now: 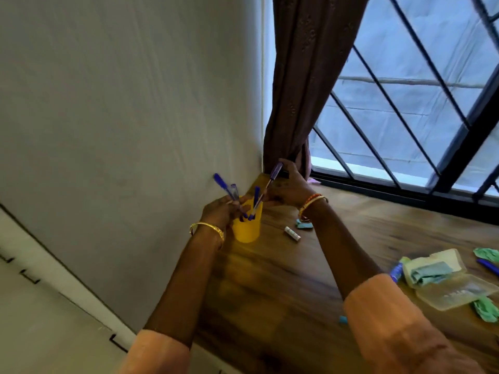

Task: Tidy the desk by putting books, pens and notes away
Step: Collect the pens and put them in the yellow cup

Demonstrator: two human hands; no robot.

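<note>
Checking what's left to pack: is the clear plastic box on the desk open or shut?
Open: the clear plastic box has its lid laid flat beside it.

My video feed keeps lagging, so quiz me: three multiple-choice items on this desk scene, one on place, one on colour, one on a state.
1. Where does the yellow plastic pen cup stand?
A. desk corner by the wall
B. window sill
C. floor

2. What colour are the pens' caps?
A. red
B. blue
C. green

3. What is the right hand doing?
A. resting flat
B. hanging idle
C. pinching a blue-capped pen

Answers: 1 A, it sits on the wooden desk beside the wall; 2 B, every visible cap is blue; 3 C, fingers curl round the pen slanting into the cup.
</note>
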